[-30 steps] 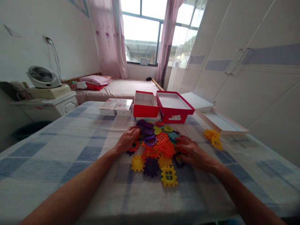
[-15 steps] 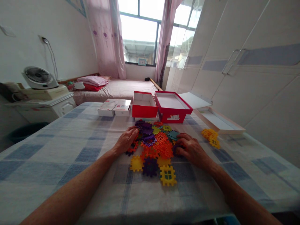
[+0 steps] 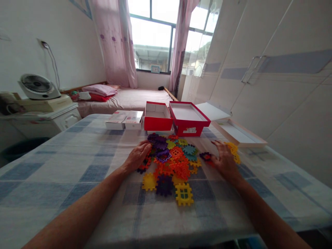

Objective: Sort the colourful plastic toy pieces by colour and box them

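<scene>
A loose pile of interlocking plastic tiles (image 3: 171, 159) in purple, orange, yellow, green and teal lies on the table. My left hand (image 3: 137, 156) rests at the pile's left edge, its fingers stretched out against the purple and red-orange tiles. To the right of the pile, my right hand (image 3: 225, 159) is low over the cloth with fingers apart. Its thumb is at a dark purple tile (image 3: 205, 156) with some orange beside it; whether they touch I cannot tell. Yellow tiles (image 3: 235, 152) lie just beyond my right hand, partly hidden by it. A yellow window tile (image 3: 184, 194) lies nearest me.
Behind the pile stand an open red box (image 3: 158, 123), a wider crimson box (image 3: 189, 129) and white boxes (image 3: 116, 125). A shallow pale tray (image 3: 243, 141) lies at the right. The checked tablecloth (image 3: 98, 193) covers the table; a bed (image 3: 135, 98) is beyond.
My right hand has moved right, away from the pile's edge and towards the yellow tiles. The dark purple tile now lies apart from the pile. My left hand has stayed in place.
</scene>
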Available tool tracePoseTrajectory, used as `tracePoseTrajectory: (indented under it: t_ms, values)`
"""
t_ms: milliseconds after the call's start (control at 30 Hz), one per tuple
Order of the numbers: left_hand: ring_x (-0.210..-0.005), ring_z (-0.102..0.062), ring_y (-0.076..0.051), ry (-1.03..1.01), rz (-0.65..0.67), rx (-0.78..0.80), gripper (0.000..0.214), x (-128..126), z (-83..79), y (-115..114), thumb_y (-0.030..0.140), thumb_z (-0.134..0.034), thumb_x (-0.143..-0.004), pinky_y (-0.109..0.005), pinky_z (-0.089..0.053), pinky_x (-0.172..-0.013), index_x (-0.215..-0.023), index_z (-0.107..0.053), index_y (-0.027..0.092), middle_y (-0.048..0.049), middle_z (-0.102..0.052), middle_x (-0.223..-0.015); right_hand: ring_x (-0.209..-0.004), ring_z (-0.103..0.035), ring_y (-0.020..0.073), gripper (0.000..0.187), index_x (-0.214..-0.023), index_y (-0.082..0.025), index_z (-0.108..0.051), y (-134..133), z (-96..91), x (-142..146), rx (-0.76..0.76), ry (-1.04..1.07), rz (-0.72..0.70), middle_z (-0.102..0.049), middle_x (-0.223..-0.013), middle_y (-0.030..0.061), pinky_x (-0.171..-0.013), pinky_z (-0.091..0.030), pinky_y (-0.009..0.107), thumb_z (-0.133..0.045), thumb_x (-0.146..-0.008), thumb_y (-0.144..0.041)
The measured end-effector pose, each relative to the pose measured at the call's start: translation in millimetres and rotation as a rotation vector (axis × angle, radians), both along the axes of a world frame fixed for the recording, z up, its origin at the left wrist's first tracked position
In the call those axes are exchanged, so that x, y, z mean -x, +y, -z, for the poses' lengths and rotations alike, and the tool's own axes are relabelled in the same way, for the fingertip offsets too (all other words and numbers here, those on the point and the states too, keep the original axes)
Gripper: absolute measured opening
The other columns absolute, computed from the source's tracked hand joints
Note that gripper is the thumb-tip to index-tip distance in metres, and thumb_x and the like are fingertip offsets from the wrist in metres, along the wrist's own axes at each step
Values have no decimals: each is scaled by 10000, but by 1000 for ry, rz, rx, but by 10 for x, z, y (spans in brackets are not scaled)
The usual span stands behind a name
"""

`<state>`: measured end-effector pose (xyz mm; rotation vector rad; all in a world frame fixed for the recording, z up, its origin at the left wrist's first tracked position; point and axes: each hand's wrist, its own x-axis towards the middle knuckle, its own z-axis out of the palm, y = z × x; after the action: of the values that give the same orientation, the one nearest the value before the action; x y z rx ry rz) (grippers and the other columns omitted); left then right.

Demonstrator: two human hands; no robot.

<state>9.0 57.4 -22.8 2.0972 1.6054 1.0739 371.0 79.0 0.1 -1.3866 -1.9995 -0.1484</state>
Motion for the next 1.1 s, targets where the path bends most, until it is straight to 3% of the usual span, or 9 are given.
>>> tracePoseTrajectory:
  t_ms: [67, 133, 233, 333, 633, 767, 967, 1100]
  values:
    - [-1127, -526, -181, -1, -2, 5, 534, -2, 0, -2, 478, -219, -931, -284, -344, -1027, -1058, -629, 161, -90, -563, -1219, -1134, -490, 255, 358, -1145, -192, -551, -96, -22, 33, 27, -97, -132, -548, -1201, 116, -970, -374, 440, -469, -797, -204]
    - [-1127, -525, -179, -2, -1, 5, 532, -4, 0, -3, 475, -218, -932, -286, -342, -1028, -1066, -625, 159, -91, -561, -1222, -1066, -538, 238, 262, -1059, -220, -597, -208, -28, 91, 153, -200, -254, -598, -1123, 91, -925, -404, 421, -491, -820, -243]
    - [-1124, -528, -184, 0, -4, 1, 529, -3, -1, -1, 479, -220, -930, -290, -346, -1024, -1058, -628, 169, -87, -562, -1225, -1116, -512, 282, 396, -1126, -215, -586, -323, 6, 196, 255, -313, -283, -589, -1176, 108, -939, -376, 475, -613, -765, -375]
    - [-1118, -534, -188, 1, -4, 3, 534, -2, -5, 3, 489, -220, -926, -289, -352, -1020, -1046, -633, 174, -83, -569, -1218, -1136, -493, 304, 536, -1186, -197, -556, -335, 57, 280, 231, -346, -250, -573, -1208, 131, -946, -357, 497, -651, -728, -459]
    - [-1124, -531, -190, -1, -2, 0, 532, -10, -9, 1, 478, -224, -926, -292, -349, -1025, -1055, -633, 162, -90, -567, -1217, -914, -595, 251, 233, -984, -177, -648, -291, -41, 307, 57, -451, -274, -672, -936, 110, -850, -403, 412, -485, -878, -305]
    - [-1132, -528, -191, -4, -3, 1, 538, -10, -4, 7, 484, -221, -923, -292, -351, -1027, -1044, -638, 166, -83, -574, -1217, -908, -616, 238, 275, -997, -172, -637, -269, -69, 233, 40, -338, -221, -682, -961, 110, -852, -426, 400, -396, -903, -265]
    - [-1138, -522, -193, 3, -7, 7, 537, -2, 8, 11, 495, -214, -923, -314, -351, -1034, -1059, -629, 182, -76, -571, -1227, -999, -620, 209, 326, -1090, -215, -601, -279, -30, 176, 163, -8, -168, -662, -1101, 67, -864, -468, 337, -357, -895, -307]
    - [-1131, -529, -200, -2, -3, 9, 548, -6, -9, -2, 506, -217, -919, -309, -356, -1030, -1041, -635, 174, -77, -567, -1229, -866, -655, 208, 370, -1042, -203, -621, -302, -81, 93, 228, 196, 7, -694, -992, 71, -754, -496, 304, -335, -885, -378]
